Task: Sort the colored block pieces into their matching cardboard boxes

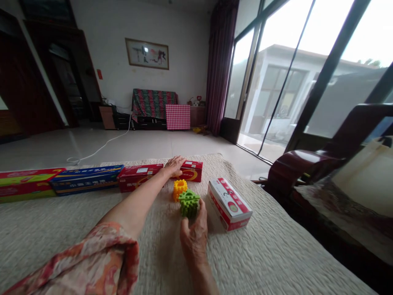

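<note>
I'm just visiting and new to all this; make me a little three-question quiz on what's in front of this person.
1. Which of the person's hands is nearest the green interlocking block?
2. True or false: the blue carton sits farther left in the view than the white-and-red carton.
3. Fill in the colour: the other interlocking block, just beyond the green one, is ____.

Key: 1. The right hand. 2. True. 3. Yellow.
</note>
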`<action>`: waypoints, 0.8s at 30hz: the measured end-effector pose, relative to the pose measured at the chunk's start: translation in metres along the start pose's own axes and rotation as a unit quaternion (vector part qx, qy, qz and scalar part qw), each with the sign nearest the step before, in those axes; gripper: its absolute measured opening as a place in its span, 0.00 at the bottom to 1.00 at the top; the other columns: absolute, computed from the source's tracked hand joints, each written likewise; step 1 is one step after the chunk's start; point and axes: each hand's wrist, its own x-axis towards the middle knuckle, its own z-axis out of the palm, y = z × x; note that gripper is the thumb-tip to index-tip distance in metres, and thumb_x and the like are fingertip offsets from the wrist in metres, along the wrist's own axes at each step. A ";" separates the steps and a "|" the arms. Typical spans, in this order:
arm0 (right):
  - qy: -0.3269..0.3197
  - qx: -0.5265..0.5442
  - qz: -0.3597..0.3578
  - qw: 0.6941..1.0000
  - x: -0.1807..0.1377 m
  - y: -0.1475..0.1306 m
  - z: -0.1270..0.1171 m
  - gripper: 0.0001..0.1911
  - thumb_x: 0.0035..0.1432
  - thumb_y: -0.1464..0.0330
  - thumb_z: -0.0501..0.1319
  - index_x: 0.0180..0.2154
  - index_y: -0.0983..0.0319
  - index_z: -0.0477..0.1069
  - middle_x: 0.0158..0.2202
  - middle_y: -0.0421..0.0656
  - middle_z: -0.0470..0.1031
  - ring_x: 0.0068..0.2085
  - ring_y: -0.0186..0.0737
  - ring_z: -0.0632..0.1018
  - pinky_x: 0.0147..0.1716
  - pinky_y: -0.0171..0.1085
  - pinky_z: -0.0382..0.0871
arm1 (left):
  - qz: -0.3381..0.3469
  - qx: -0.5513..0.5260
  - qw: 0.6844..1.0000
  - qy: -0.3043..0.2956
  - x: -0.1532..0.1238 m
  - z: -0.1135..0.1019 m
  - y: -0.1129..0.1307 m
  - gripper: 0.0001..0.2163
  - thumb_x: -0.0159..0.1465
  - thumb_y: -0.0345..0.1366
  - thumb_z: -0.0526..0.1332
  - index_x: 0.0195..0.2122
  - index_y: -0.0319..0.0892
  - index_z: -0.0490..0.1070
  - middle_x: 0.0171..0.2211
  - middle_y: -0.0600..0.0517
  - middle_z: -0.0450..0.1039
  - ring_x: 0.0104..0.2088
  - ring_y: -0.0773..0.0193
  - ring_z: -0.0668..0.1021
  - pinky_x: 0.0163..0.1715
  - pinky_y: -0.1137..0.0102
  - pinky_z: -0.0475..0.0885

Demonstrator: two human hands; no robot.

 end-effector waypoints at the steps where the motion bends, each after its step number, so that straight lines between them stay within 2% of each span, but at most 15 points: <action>1: 0.006 -0.002 0.002 1.000 0.000 0.000 0.000 0.36 0.49 0.72 0.53 0.61 0.68 0.53 0.60 0.58 0.62 0.61 0.53 0.66 0.58 0.52 0.61 | 0.002 -0.003 1.000 0.004 0.000 0.002 0.000 0.25 0.49 0.26 0.60 0.50 0.44 0.66 0.49 0.46 0.69 0.51 0.53 0.70 0.53 0.61 0.66; 5: 0.019 -0.009 0.012 1.000 0.001 0.001 0.000 0.36 0.50 0.72 0.53 0.61 0.71 0.53 0.59 0.60 0.62 0.61 0.55 0.65 0.58 0.54 0.60 | 0.012 -0.014 0.999 0.030 -0.005 0.007 0.000 0.15 0.51 0.24 0.57 0.41 0.43 0.68 0.42 0.47 0.71 0.45 0.56 0.73 0.48 0.63 0.69; 9: 0.015 -0.002 0.008 1.000 0.002 0.001 0.001 0.36 0.50 0.72 0.53 0.61 0.71 0.53 0.59 0.60 0.62 0.61 0.54 0.65 0.58 0.54 0.60 | 0.036 -0.022 0.998 0.054 -0.014 0.009 0.001 0.09 0.55 0.25 0.55 0.35 0.43 0.68 0.41 0.49 0.71 0.43 0.58 0.73 0.46 0.63 0.69; 18: -0.007 0.016 -0.004 1.000 0.003 -0.004 -0.001 0.35 0.48 0.74 0.53 0.61 0.69 0.55 0.58 0.58 0.65 0.59 0.52 0.68 0.57 0.51 0.63 | 0.028 -0.032 0.995 0.091 -0.012 0.018 0.001 0.06 0.52 0.24 0.56 0.27 0.42 0.66 0.33 0.50 0.70 0.38 0.58 0.73 0.43 0.62 0.70; 21: -0.003 0.010 -0.005 1.000 0.003 -0.003 0.000 0.35 0.48 0.73 0.53 0.60 0.70 0.55 0.58 0.59 0.65 0.59 0.52 0.69 0.57 0.51 0.63 | 0.038 -0.032 0.994 0.097 -0.013 0.012 0.002 0.06 0.52 0.24 0.56 0.25 0.43 0.65 0.32 0.50 0.70 0.38 0.58 0.73 0.44 0.62 0.70; 24: 0.002 0.003 -0.007 1.000 0.003 -0.002 0.001 0.35 0.48 0.72 0.53 0.60 0.70 0.55 0.58 0.59 0.65 0.58 0.52 0.68 0.57 0.52 0.63 | 0.046 -0.032 0.992 0.114 -0.016 -0.004 0.006 0.06 0.53 0.24 0.56 0.25 0.43 0.65 0.34 0.48 0.71 0.42 0.56 0.74 0.46 0.61 0.70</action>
